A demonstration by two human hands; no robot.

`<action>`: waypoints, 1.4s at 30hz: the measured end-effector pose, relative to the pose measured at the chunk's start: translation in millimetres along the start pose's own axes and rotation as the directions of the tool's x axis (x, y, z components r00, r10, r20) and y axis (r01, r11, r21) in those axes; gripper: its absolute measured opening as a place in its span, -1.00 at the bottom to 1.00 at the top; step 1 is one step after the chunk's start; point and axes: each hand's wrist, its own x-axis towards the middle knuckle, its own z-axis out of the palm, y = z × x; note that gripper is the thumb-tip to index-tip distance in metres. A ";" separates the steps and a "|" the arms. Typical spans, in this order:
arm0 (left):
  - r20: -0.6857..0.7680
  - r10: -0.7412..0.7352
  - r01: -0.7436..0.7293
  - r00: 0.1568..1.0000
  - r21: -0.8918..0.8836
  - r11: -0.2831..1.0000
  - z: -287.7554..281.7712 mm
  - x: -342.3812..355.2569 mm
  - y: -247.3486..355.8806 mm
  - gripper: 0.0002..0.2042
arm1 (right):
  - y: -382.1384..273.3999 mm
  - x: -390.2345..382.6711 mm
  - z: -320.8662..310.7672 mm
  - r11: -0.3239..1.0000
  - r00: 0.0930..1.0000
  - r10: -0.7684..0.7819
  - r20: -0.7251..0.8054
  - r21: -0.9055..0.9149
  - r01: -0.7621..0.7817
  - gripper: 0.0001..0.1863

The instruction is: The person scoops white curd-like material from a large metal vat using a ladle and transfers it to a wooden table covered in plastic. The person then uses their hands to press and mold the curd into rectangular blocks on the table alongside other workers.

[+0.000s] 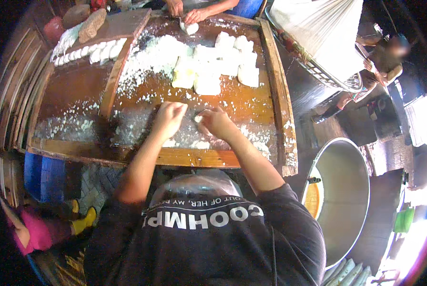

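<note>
Both my hands are over the near part of a wet wooden tray table (pixel 232 97). My left hand (pixel 170 114) is closed, its fingers curled together; what they hold, if anything, is hidden. A short gap to the right, my right hand (pixel 217 122) has its fingers bent in, with a small white piece (pixel 198 118) at the fingertips. White crumbs lie scattered on the wood around both hands. Beyond them sit several soft-looking white blocks (pixel 207 85), close together, beside a spread heap of white crumbs (pixel 151 57).
Across the table, another person's hands (pixel 194 15) work at a white lump (pixel 189 28). Wrapped white pieces (pixel 101 51) line the left compartment past a wooden divider (pixel 120 66). At right are a hanging white cloth (pixel 323 33), a large metal vat (pixel 349 205) and a seated person (pixel 385 66).
</note>
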 end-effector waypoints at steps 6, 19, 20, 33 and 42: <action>-0.007 -0.209 0.209 0.978 0.036 0.977 -34.2 -70.9 -21.1 -0.85 | 36.4 20.6 -37.6 0.815 0.855 0.509 -0.101 0.375 -0.441 -0.72; -0.153 -0.031 0.033 0.988 0.012 0.999 -32.6 -69.6 -12.8 -0.92 | 64.8 -76.8 -75.6 0.995 0.986 0.080 0.149 -0.078 -0.069 0.04; -0.149 -0.026 0.030 0.989 0.022 0.999 -33.3 -67.1 -9.7 -0.92 | 61.5 -81.5 -73.8 0.986 0.983 0.081 0.165 -0.159 -0.055 0.06; -0.106 -0.085 0.083 0.991 -0.022 0.996 -30.3 -65.9 -8.4 -0.89 | 29.5 -43.6 -23.3 0.950 0.982 -0.148 0.113 -0.259 0.173 0.02; -0.137 -0.095 0.089 0.986 -0.046 0.995 -46.4 -71.5 0.2 -0.89 | 3.7 -87.3 -77.5 0.922 0.964 0.265 -0.027 0.298 -0.246 -0.30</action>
